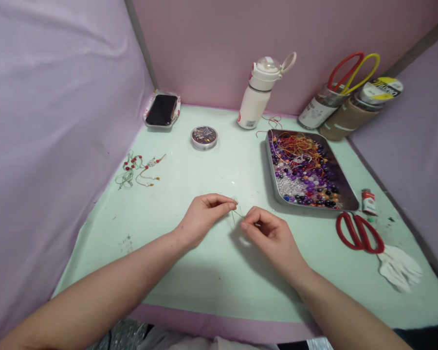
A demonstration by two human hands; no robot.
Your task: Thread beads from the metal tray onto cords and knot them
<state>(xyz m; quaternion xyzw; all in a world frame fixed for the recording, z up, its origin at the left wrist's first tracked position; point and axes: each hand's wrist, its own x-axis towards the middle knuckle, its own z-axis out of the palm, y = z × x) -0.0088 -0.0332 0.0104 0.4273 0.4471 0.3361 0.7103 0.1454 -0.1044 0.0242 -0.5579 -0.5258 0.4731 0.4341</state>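
Note:
Over the middle of the table, my left hand (208, 214) pinches a small clear item, perhaps a bead, between thumb and fingertips; its kind is too small to be sure of. A thin dark green cord (237, 213) runs from there toward my right hand (268, 233), whose thumb and forefinger close on it. One short end of the cord hangs down between the hands. To the left lies a beaded string (142, 167) of green cord with red beads and yellowish tassel ends. A metal tray (273, 180) full of mixed beads and tangled threads stands to the right of my hands.
At the back are a phone (161, 110) in a small tray, a round tin (204, 136), a white bottle (255, 102) and two jars, one holding scissors (350, 73). Red-handled scissors (361, 233), a lighter (369, 202) and a white glove (399, 267) lie at right.

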